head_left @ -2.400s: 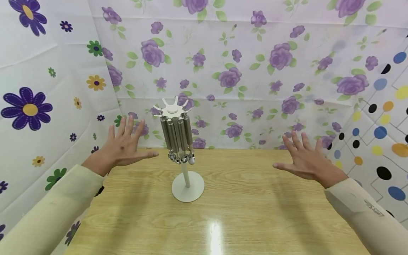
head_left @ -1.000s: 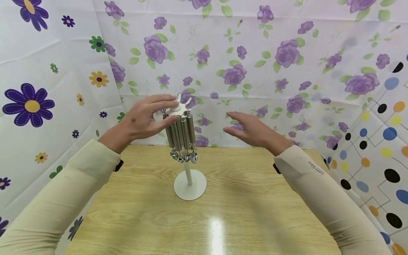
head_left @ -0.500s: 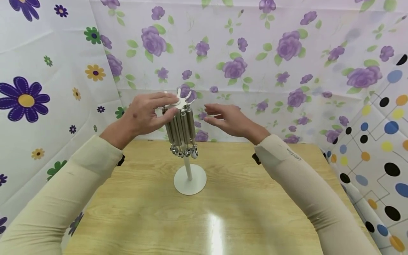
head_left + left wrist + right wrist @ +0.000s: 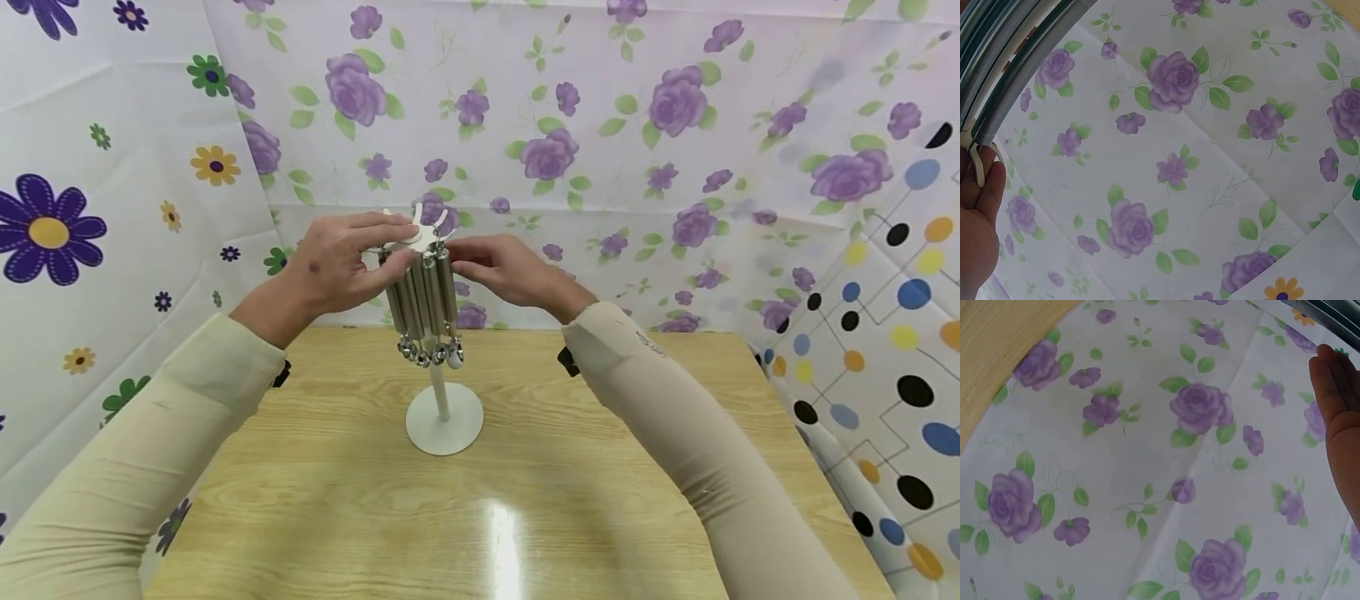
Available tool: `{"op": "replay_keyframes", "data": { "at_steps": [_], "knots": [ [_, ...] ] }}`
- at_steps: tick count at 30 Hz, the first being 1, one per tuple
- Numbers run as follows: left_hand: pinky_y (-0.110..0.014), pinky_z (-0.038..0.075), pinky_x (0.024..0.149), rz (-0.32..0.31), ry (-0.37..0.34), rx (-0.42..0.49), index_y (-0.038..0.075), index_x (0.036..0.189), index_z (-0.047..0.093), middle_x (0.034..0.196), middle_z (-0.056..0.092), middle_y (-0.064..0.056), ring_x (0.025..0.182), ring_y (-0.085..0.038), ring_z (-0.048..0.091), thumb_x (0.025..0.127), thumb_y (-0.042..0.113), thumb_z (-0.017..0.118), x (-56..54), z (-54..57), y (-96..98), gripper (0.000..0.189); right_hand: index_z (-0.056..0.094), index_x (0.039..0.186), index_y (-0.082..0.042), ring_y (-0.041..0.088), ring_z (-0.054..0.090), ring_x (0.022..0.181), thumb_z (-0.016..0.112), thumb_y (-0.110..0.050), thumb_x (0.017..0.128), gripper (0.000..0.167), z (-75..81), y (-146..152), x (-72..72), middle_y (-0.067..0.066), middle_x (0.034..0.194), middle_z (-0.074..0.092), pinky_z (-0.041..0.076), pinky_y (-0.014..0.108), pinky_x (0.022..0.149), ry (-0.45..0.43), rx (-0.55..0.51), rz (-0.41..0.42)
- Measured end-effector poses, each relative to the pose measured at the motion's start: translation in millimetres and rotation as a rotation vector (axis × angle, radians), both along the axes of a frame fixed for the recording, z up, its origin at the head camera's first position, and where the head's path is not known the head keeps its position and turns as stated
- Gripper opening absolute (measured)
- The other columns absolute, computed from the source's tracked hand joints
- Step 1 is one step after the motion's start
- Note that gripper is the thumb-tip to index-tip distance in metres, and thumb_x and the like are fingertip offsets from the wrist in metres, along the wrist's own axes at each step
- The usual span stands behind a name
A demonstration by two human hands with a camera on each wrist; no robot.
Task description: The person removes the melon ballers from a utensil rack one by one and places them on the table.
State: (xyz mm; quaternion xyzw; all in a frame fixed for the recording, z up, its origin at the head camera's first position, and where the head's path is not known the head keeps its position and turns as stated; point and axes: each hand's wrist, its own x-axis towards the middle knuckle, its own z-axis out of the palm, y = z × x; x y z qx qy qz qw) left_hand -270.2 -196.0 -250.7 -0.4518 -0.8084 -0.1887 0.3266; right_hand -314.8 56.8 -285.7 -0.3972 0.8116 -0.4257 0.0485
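Note:
A white stand [image 4: 445, 421] with a round base and a top of curved hooks stands on the wooden table. Several silver metal tubes [image 4: 422, 293] with shiny rounded ends hang from its hooks. My left hand [image 4: 326, 262] holds the top, fingers over the plate and thumb at the front left by the tubes. In the left wrist view, its fingers [image 4: 990, 184] lie against a white hook [image 4: 977, 165]. My right hand [image 4: 506, 265] is at the upper right tubes, fingertips right at the nearest one, fingers fairly straight. In the right wrist view, its fingers [image 4: 1332, 381] reach beside a tube [image 4: 1329, 319].
The wooden table [image 4: 360, 508] spreads around the stand and carries a bright reflection in front. A rose-patterned cloth [image 4: 525, 83] hangs behind. A daisy-patterned cloth [image 4: 135, 208] borders the left, and a dotted cloth [image 4: 915, 375] the right.
From a raised, spread position, my left hand has come onto the stand's top and stayed there. My right hand has moved left to the tubes. The stand keeps its place on the table.

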Motion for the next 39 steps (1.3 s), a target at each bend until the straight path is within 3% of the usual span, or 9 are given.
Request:
{"op": "replay_keyframes", "data": {
  "at_steps": [8, 16, 27, 31, 39],
  "knots": [
    [-0.050, 0.055, 0.083, -0.004, -0.010, 0.011, 0.001, 0.114, 0.075, 0.117, 0.070, -0.017, 0.108, -0.035, 0.067, 0.092, 0.019, 0.067, -1.6, -2.5, 3.1, 0.030, 0.053, 0.140, 0.006, 0.027, 0.060, 0.122, 0.053, -0.001, 0.102, 0.038, -2.3, -7.8, -2.2, 0.020, 0.132, 0.062, 0.047, 0.030, 0.099, -0.073, -0.073, 0.031],
    [-0.051, 0.053, 0.088, -0.005, -0.028, 0.010, 0.000, 0.115, 0.074, 0.117, 0.070, -0.017, 0.110, -0.034, 0.066, 0.091, 0.016, 0.068, -0.9, -3.9, 4.5, 0.029, 0.059, 0.130, 0.005, 0.024, 0.062, 0.119, 0.055, -0.002, 0.102, 0.029, -2.1, -8.3, -0.1, 0.017, 0.126, 0.065, 0.048, 0.028, 0.098, -0.090, -0.078, -0.037],
    [-0.049, 0.056, 0.078, -0.016, 0.003, -0.007, 0.000, 0.113, 0.075, 0.113, 0.072, -0.017, 0.098, -0.035, 0.070, 0.091, 0.023, 0.067, -3.6, -0.8, 3.0, 0.033, 0.062, 0.126, 0.001, 0.023, 0.066, 0.105, 0.060, -0.009, 0.101, 0.027, 3.1, 6.8, -2.2, 0.012, 0.114, 0.068, 0.052, 0.034, 0.090, -0.065, -0.106, -0.157],
    [-0.049, 0.055, 0.079, -0.006, -0.010, -0.007, 0.001, 0.114, 0.075, 0.114, 0.072, -0.016, 0.098, -0.035, 0.070, 0.090, 0.024, 0.067, -2.7, -0.2, 2.0, 0.033, 0.063, 0.124, 0.000, 0.023, 0.067, 0.102, 0.063, -0.012, 0.100, 0.027, -10.3, 17.3, -0.8, 0.012, 0.110, 0.068, 0.052, 0.034, 0.089, -0.064, -0.080, -0.204],
    [-0.051, 0.054, 0.083, -0.002, -0.026, 0.007, 0.000, 0.113, 0.075, 0.112, 0.071, -0.017, 0.100, -0.035, 0.068, 0.090, 0.023, 0.068, -1.2, -0.8, -1.0, 0.034, 0.067, 0.113, -0.002, 0.025, 0.069, 0.093, 0.069, -0.015, 0.097, 0.021, -53.1, 37.8, 4.4, 0.010, 0.101, 0.069, 0.054, 0.037, 0.082, -0.039, -0.077, -0.302]
  ]
}}
